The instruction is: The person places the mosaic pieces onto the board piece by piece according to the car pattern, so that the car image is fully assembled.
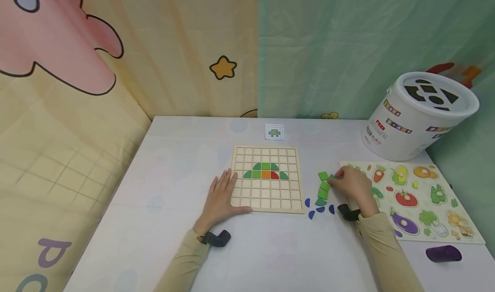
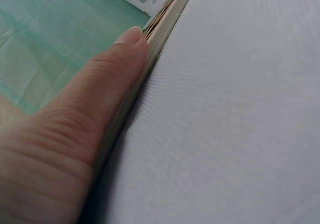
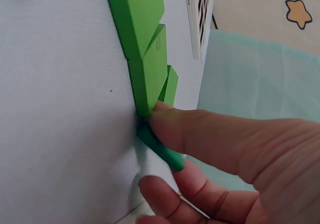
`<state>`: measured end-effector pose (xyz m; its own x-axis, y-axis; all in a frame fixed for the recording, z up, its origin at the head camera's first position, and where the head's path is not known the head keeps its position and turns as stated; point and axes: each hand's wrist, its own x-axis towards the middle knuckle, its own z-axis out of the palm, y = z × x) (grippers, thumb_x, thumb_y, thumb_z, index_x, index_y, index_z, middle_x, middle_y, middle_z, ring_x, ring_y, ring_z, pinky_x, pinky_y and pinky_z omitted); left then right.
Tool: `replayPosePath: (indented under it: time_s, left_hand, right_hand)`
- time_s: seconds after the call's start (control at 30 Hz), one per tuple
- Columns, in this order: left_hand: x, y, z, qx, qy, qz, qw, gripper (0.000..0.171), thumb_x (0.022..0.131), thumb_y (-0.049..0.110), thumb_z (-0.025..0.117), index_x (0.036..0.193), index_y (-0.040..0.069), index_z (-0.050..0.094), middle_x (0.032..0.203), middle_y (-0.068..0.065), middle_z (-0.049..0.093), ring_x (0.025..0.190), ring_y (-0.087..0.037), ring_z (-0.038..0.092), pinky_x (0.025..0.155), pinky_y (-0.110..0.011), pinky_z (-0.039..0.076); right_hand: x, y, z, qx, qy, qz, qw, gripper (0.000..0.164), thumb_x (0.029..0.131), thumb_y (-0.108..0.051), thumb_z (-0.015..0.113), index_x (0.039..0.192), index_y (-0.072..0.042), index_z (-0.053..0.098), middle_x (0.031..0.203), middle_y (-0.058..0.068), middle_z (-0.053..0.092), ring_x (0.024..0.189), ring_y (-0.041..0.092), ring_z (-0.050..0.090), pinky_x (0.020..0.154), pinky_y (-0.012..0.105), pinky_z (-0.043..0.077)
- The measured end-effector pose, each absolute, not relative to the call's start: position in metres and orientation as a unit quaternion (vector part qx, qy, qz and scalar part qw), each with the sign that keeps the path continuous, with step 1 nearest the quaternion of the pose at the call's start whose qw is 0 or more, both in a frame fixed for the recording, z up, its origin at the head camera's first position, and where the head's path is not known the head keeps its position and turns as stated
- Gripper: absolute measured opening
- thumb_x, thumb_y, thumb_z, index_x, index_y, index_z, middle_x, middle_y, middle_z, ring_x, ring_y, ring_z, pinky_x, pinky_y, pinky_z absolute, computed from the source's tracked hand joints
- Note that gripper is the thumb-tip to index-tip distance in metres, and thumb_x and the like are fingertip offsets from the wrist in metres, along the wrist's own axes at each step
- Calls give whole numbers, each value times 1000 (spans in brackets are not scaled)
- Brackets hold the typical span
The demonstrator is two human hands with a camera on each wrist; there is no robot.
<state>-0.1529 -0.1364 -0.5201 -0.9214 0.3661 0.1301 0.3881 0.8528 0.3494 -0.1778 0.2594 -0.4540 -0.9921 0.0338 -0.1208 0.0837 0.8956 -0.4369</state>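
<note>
Fingers of my right hand (image 1: pixel 353 185) pinch a dark green piece (image 3: pixel 162 152), perhaps a quarter-circle, beside green squares (image 1: pixel 322 193) on the white counter (image 1: pixel 270 257), right of the wooden grid board (image 1: pixel 267 200). My left hand (image 1: pixel 221 196), fingers straight, touches the board's corner; green, orange and red tiles (image 1: pixel 265 175) form a dome there.

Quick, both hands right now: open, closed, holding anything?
Left hand: open, spread at the wooden grid board, thumb along its near edge.
Right hand: closed, pinching a dark green piece.
</note>
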Motion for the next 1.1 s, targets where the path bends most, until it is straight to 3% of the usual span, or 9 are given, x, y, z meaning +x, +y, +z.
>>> replayPosePath:
  time_s: [0.17, 0.5, 0.77, 1.1]
  left_hand:
    - [-153, -136, -520, -197, -962, -185, 29, 116, 68, 75, 63, 151, 5, 21, 156, -14, 12, 143, -25, 5, 114, -42, 1]
    - [-154, -136, -522, -195, -963, -185, 26, 116, 69, 75, 63, 151, 5, 20, 157, -13, 12, 143, -23, 4, 114, -41, 0]
    - [-154, -136, -523, -194, -962, -190, 32, 117, 68, 76, 63, 151, 5, 20, 157, -13, 12, 143, -24, 5, 114, -42, 0]
    - [-153, -137, -525, -206, -958, -193, 57, 118, 67, 82, 55, 150, 3, 24, 155, -16, 16, 143, -25, 8, 114, -44, 3]
  right_hand:
    - [-177, 257, -457, 29, 965, -255, 50, 28, 84, -24, 71, 88, 1, 59, 78, 11, 58, 70, 27, 51, 59, 35, 39]
    - [-170, 255, -454, 21, 963, -266, -23, 23, 83, -18, 72, 91, 2, 63, 77, 12, 62, 66, 24, 54, 56, 34, 40]
    - [-170, 206, -452, -58, 955, -286, -56, 19, 83, -20, 75, 89, -5, 65, 78, 8, 67, 56, 17, 55, 44, 30, 39]
    - [-177, 128, -460, -135, 925, -355, 0, 10, 82, -18, 74, 84, -13, 65, 79, -3, 64, 54, 10, 47, 49, 28, 38]
